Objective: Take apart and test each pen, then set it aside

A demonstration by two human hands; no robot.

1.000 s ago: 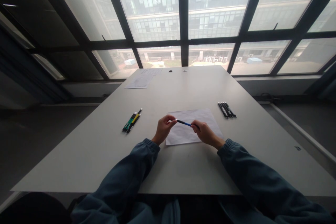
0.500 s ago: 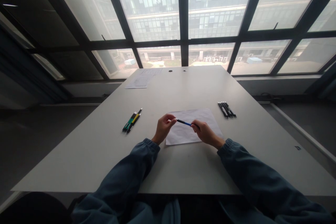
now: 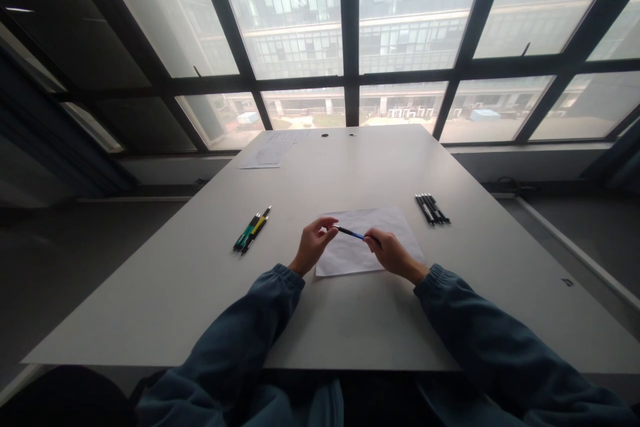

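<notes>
A blue and black pen is held level between my two hands, above a white sheet of paper. My left hand pinches the pen's tip end between thumb and forefinger. Around the other end are closed the fingers of my right hand, which hide that part of the pen. To the left lies a small group of pens with green and yellow barrels. Several black pens rest side by side on the right.
The white table reaches to the large windows. Printed papers lie at its far left. Near the far edge is a dark round hole. A small dark mark shows near the right edge.
My left fingers have shifted very slightly at the pen's tip end. The right hand, the paper and the other pens stay where they were.
</notes>
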